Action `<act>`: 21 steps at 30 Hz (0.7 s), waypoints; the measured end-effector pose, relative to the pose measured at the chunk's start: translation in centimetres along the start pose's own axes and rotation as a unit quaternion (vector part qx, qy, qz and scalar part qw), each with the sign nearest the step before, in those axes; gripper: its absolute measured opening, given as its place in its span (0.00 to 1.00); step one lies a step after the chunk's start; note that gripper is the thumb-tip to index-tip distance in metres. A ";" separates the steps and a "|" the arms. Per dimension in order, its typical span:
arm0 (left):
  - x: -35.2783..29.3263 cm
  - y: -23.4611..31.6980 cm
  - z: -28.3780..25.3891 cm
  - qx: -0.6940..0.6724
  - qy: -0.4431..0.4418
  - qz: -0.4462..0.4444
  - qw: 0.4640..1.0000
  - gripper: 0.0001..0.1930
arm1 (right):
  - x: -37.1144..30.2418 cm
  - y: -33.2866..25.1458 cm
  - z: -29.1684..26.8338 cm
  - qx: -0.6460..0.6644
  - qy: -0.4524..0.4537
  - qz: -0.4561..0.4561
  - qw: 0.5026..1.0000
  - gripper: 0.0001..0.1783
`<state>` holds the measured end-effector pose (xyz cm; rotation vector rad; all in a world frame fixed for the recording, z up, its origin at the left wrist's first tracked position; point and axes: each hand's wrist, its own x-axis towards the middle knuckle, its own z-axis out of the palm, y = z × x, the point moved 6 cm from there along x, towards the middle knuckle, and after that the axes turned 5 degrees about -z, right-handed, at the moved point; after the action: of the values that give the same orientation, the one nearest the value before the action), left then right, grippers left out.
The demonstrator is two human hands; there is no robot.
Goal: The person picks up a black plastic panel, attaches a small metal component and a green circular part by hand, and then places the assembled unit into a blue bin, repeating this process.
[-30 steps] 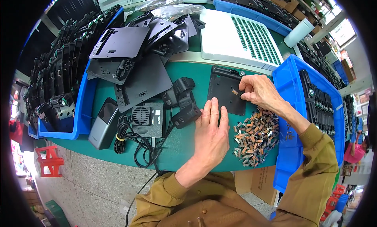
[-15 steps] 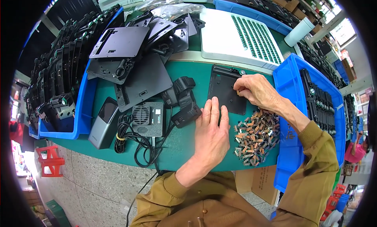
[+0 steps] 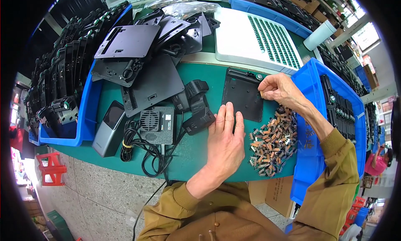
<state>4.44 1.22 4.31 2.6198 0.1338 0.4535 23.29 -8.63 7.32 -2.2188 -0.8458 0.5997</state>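
Note:
A black rectangular panel lies on the green mat, with a long bar along its far edge and a small round green-and-silver piece at that bar's right end. My left hand rests flat, fingers stretched out, its fingertips at the panel's near left edge. Over the panel's right edge, my right hand is closed in a pinch on a small orange-brown part, mostly hidden by the fingers. Close below that hand is a heap of small orange-brown and metal parts.
Black handheld devices, a grey boxy unit with coiled cable and a grey power bank sit left. Dark panels are piled behind. Blue bins flank the mat; a white tray stands at the back.
My right hand has moved a little to the right, from above the panel to its right edge, still pinching. My left hand has stayed in place.

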 end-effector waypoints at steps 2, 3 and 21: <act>0.0 -0.1 0.0 0.001 0.000 -0.001 1.000 0.27 | 0.0 0.2 0.2 0.091 -0.010 0.026 0.995 0.11; 0.0 -0.1 0.0 0.002 0.000 -0.002 1.000 0.27 | 0.1 0.2 0.2 0.091 -0.011 0.026 0.995 0.11; 0.0 -0.1 -0.1 0.007 -0.009 -0.003 1.000 0.26 | -0.6 0.7 0.9 0.065 0.056 0.081 0.993 0.10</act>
<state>4.38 1.28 4.32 2.6351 0.1389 0.4297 22.66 -9.08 6.33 -2.1929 -0.5582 0.5834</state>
